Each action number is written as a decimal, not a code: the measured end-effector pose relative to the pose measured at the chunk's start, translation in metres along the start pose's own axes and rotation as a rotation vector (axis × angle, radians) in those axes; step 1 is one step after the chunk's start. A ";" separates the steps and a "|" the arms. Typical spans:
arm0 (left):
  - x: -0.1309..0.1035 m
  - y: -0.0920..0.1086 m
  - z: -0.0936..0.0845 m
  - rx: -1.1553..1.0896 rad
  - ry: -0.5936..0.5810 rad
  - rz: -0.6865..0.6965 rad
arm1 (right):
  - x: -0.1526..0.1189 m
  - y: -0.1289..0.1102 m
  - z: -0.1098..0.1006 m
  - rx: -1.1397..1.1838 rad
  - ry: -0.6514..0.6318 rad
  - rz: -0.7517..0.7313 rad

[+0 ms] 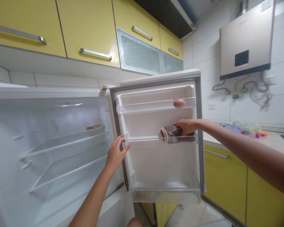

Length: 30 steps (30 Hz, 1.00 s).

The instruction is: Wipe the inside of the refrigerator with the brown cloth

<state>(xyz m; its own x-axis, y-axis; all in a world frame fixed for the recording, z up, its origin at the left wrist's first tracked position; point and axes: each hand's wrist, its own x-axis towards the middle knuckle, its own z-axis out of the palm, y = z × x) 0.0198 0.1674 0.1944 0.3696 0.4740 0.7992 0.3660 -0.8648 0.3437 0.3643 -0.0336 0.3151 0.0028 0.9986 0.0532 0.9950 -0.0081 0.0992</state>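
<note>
The fridge door (156, 167) stands wide open, with three clear shelves on its inner side. My right hand (186, 126) is closed on a dark brown patterned cloth (170, 132), which lies in the middle door shelf (146, 142). Part of the cloth shows through the clear front of that shelf. My left hand (117, 150) has its fingers apart, near the left end of the same shelf, and holds nothing. A brown egg (179, 103) rests toward the right of the top door shelf (144, 106).
Inside the fridge are two glass shelves (63, 141), with a small brown item (93, 126) at the upper one's back right. Yellow cabinets (90, 31) hang above. On the right, a counter (276, 143) holds plastic bags (246, 127) below a water heater (246, 41).
</note>
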 end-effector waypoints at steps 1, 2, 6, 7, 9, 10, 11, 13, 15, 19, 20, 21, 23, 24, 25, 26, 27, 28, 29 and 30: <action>0.000 0.000 0.000 0.000 0.002 0.005 | 0.001 0.000 0.002 -0.036 0.034 0.008; 0.000 0.000 0.001 -0.007 0.005 0.010 | 0.001 0.000 0.004 -0.076 0.067 0.023; 0.000 0.000 0.006 -0.046 0.041 -0.001 | -0.001 -0.002 0.010 -0.223 0.193 0.052; -0.001 0.001 0.007 -0.054 0.048 -0.008 | -0.001 -0.003 0.011 -0.242 0.217 0.050; -0.001 0.002 0.008 -0.068 0.052 -0.018 | 0.001 -0.004 0.012 -0.250 0.228 0.070; -0.002 0.003 0.009 -0.075 0.054 -0.021 | 0.002 -0.004 0.012 -0.236 0.213 0.094; -0.002 0.003 0.009 -0.084 0.057 -0.023 | 0.005 -0.004 0.011 -0.210 0.190 0.120; -0.004 0.004 0.011 -0.102 0.072 -0.030 | 0.011 -0.006 0.008 -0.143 0.138 0.149; -0.005 0.004 0.013 -0.123 0.090 -0.042 | 0.020 -0.012 0.004 -0.083 0.098 0.129; -0.007 0.003 0.018 -0.157 0.103 -0.057 | 0.047 -0.040 -0.002 -0.046 0.063 0.052; -0.008 0.003 0.019 -0.164 0.103 -0.061 | 0.055 -0.050 -0.003 -0.050 0.062 0.043; -0.008 0.003 0.020 -0.170 0.102 -0.065 | 0.063 -0.060 -0.004 -0.057 0.064 0.038; -0.009 0.003 0.022 -0.182 0.098 -0.076 | 0.080 -0.083 -0.007 -0.072 0.079 0.032; -0.009 0.004 0.022 -0.187 0.094 -0.082 | 0.089 -0.094 -0.008 -0.076 0.086 0.027; -0.009 0.004 0.023 -0.190 0.090 -0.087 | 0.097 -0.105 -0.008 -0.077 0.091 0.020; -0.009 0.005 0.023 -0.193 0.087 -0.091 | 0.106 -0.116 -0.009 -0.075 0.096 0.011; -0.009 0.005 0.024 -0.196 0.087 -0.094 | 0.114 -0.125 -0.009 -0.072 0.102 -0.001; -0.010 0.005 0.024 -0.203 0.088 -0.100 | 0.121 -0.133 -0.008 -0.067 0.108 -0.013; -0.010 0.006 0.024 -0.213 0.090 -0.107 | 0.127 -0.140 -0.008 -0.062 0.116 -0.027; -0.010 0.006 0.025 -0.224 0.092 -0.114 | 0.131 -0.145 -0.007 -0.056 0.122 -0.041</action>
<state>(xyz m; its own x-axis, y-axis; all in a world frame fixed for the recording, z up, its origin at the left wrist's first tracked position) 0.0397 0.1613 0.1766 0.2540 0.5626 0.7868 0.1986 -0.8265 0.5268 0.2200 0.0980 0.3148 -0.0535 0.9843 0.1683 0.9869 0.0264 0.1592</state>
